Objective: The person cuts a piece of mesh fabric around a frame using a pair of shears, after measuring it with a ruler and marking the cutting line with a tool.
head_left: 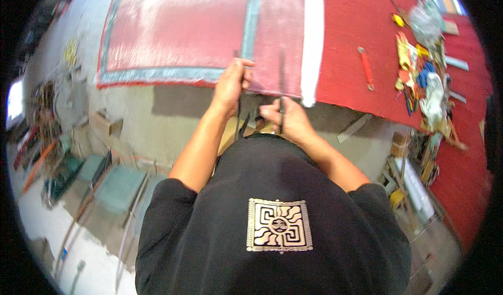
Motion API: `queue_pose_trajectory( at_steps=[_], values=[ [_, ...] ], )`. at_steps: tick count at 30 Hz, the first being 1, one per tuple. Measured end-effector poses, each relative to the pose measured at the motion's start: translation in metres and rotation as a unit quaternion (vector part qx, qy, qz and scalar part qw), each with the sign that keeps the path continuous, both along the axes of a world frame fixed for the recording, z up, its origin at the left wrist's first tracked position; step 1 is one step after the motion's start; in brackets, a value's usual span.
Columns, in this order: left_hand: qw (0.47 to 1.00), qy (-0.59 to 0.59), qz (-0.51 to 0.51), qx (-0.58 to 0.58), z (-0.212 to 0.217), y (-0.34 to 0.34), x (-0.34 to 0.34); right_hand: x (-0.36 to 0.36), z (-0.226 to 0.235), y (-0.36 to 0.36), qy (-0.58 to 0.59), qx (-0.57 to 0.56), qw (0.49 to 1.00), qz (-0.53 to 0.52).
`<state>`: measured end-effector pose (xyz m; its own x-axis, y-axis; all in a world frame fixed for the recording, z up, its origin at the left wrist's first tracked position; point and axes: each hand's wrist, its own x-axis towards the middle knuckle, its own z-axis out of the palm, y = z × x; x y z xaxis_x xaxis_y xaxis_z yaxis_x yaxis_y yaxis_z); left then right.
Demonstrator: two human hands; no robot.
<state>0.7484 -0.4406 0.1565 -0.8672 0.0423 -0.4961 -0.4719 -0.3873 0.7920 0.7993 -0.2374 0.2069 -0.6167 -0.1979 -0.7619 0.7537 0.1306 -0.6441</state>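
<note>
My left hand point(231, 85) is closed near the table's front edge, its fingers curled round a thin dark strip point(239, 112) that hangs below it. My right hand point(290, 118), lower and to the right, is closed on another narrow dark length point(282, 75) that stands up past its fingers. Blur hides whether the two lengths are one piece, and their exact kind. Beyond both hands lies a translucent sheet point(178, 28) with grey-blue bands along its borders. A white strip point(313, 38) runs along its right side.
The red-covered table point(343, 43) extends to the right, bearing a red-handled wrench point(365, 69), a clear plastic bag point(425, 23) and a pile of gloves and tools point(419, 75). A cardboard box point(106, 122) and green-grey panels point(120, 187) stand at the left.
</note>
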Motion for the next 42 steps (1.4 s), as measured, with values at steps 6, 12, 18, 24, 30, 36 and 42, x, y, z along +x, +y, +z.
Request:
queue_pose_trajectory(
  at_steps=[6, 12, 18, 24, 30, 36, 42],
  values=[
    [0.978, 0.029, 0.099, 0.179, 0.043, 0.034, -0.040, -0.009, 0.005, -0.004, 0.160, -0.032, 0.987, 0.008],
    [0.970, 0.047, 0.124, 0.206, 0.035, 0.053, -0.028, -0.014, 0.006, 0.027, 0.195, -0.043, 0.979, 0.028],
    [0.967, 0.062, 0.145, 0.199, 0.048, 0.060, -0.031, -0.022, 0.023, 0.026, 0.173, -0.096, 0.979, 0.052],
    [0.991, 0.033, 0.088, -0.093, 0.023, 0.001, -0.005, -0.105, 0.012, 0.087, 0.235, 0.043, 0.970, -0.037],
    [0.960, -0.095, 0.014, -0.263, -0.097, -0.087, 0.128, -0.223, -0.008, 0.227, 0.395, 0.345, 0.836, -0.158],
    [0.873, -0.296, -0.139, -0.362, -0.203, -0.137, 0.324, -0.198, -0.074, 0.303, 0.320, 0.302, 0.824, -0.358],
    [0.782, -0.306, -0.295, -0.457, -0.212, -0.146, 0.388, -0.072, -0.108, 0.227, 0.283, 0.388, 0.849, -0.220]
  ],
)
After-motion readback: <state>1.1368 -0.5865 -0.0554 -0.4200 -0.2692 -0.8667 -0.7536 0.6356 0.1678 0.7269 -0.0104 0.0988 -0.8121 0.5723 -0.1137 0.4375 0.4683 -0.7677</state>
